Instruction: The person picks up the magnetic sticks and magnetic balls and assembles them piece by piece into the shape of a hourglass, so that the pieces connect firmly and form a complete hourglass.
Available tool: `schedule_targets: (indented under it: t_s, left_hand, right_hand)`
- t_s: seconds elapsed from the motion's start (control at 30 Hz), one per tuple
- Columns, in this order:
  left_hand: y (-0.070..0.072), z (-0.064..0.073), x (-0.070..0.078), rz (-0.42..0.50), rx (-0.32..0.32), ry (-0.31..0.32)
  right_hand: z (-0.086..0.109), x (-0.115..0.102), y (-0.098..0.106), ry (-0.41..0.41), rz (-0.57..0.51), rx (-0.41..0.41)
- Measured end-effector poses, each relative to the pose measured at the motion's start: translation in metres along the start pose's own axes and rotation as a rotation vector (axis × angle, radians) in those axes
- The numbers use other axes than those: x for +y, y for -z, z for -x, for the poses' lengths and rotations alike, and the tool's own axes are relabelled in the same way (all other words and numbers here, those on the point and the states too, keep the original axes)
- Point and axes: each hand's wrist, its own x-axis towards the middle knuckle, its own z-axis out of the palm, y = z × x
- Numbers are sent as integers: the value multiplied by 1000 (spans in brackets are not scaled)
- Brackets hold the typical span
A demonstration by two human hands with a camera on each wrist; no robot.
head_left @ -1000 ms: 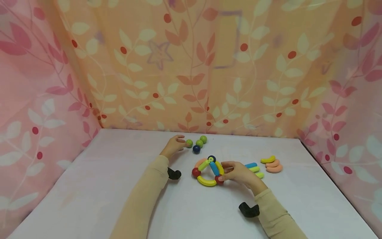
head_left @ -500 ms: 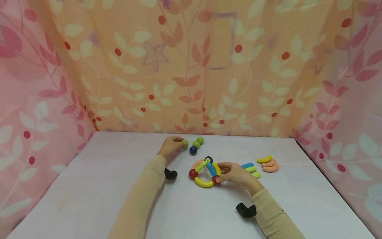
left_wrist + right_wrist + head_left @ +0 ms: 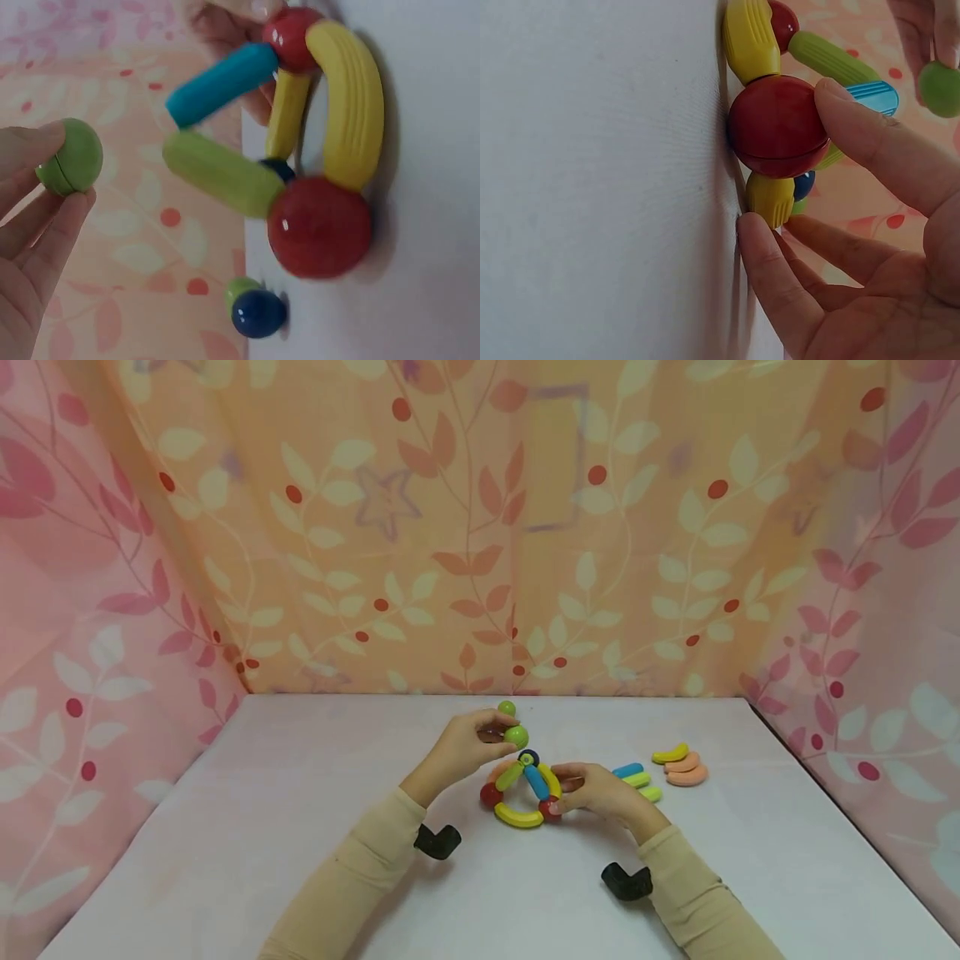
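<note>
In the head view my left hand [image 3: 461, 756] pinches a green toy ball [image 3: 517, 737] between thumb and fingers, raised over the far side of a ball-and-stick toy frame. A yellow curved stick [image 3: 519, 816] joins two red balls along the frame's near side. From those balls a blue stick [image 3: 223, 84] and a green stick [image 3: 223, 174] slant up, their upper ends close together. My right hand [image 3: 600, 793] holds the frame's right corner, its thumb against the red ball [image 3: 776, 124] and its fingers at another yellow curved stick [image 3: 771, 199].
Behind my left hand lies another green ball [image 3: 507, 707]. A loose dark blue ball [image 3: 259, 313] partly covers a green one in the left wrist view. Blue and green straight sticks [image 3: 636, 780] lie beyond my right hand, near yellow and orange curved sticks [image 3: 686, 774]. Patterned cloth surrounds the table.
My left hand has picked up the green ball from beside the other balls and carried it right and nearer, over the frame. My right hand keeps its place at the corner.
</note>
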Motion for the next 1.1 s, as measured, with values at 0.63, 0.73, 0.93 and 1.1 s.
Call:
schedule_targets:
  t_s: [0.63, 0.73, 0.93, 1.1]
  left_hand:
    - [-15, 10, -7, -234, -131, -36]
    - [-15, 11, -14, -185, -144, 137]
    - [-16, 15, -34, -94, -182, 296]
    - [-14, 15, -49, 27, -170, 318]
  right_hand:
    - [-3, -4, 2, 10, 4, -29]
    - [-2, -3, 2, 5, -5, -27]
    - [-2, -1, 0, 6, 17, 12]
    - [-4, 1, -1, 21, 24, 40]
